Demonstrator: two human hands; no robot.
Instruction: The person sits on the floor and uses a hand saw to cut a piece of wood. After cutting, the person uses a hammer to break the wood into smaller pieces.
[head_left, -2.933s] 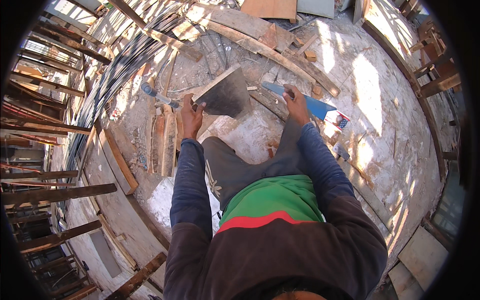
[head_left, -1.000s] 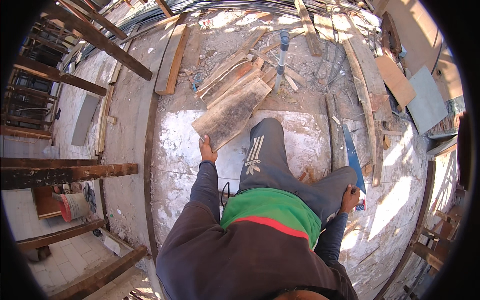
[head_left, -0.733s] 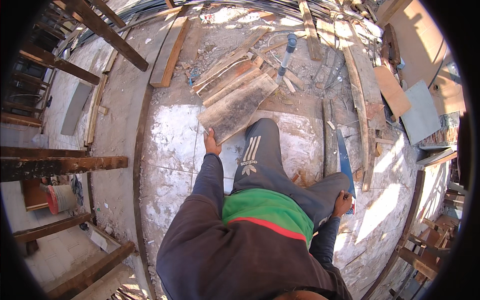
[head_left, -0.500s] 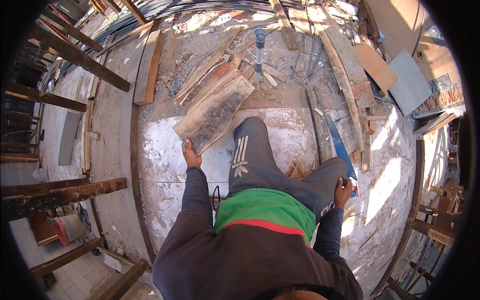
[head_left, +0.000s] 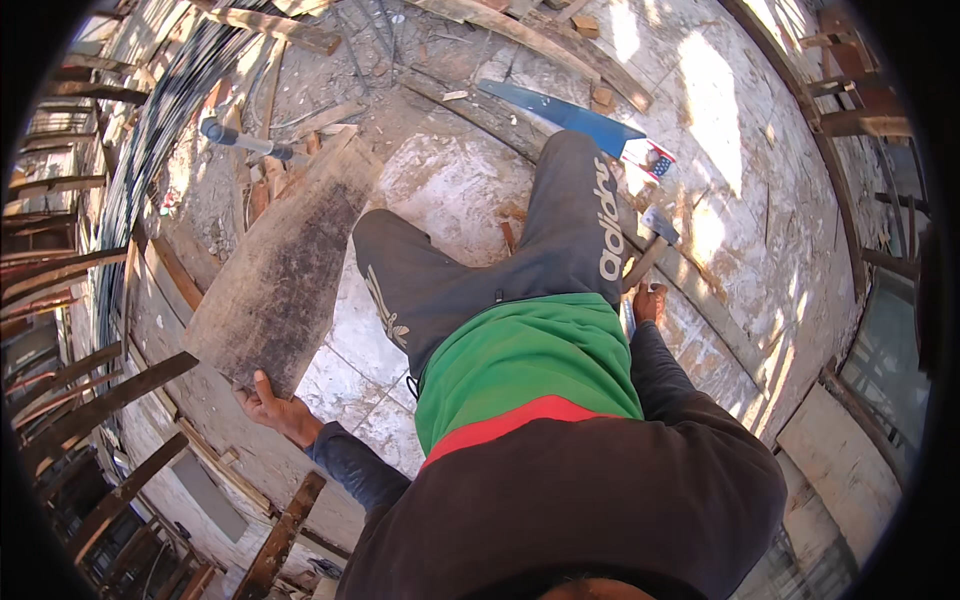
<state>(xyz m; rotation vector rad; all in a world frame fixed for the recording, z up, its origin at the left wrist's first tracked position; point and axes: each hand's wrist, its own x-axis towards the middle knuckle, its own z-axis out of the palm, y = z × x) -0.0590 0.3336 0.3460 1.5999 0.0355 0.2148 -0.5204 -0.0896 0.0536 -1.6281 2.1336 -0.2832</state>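
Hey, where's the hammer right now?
The hammer is right of centre in the head view, beside the person's right thigh, just above the right hand and below the blue saw.

Ahead on your left, 1 pipe (head_left: 250, 142) with a blue-grey top stands near dark rods (head_left: 165, 150); ahead on your right, 2 small brown blocks (head_left: 602, 96) lie beside long planks (head_left: 537, 43).
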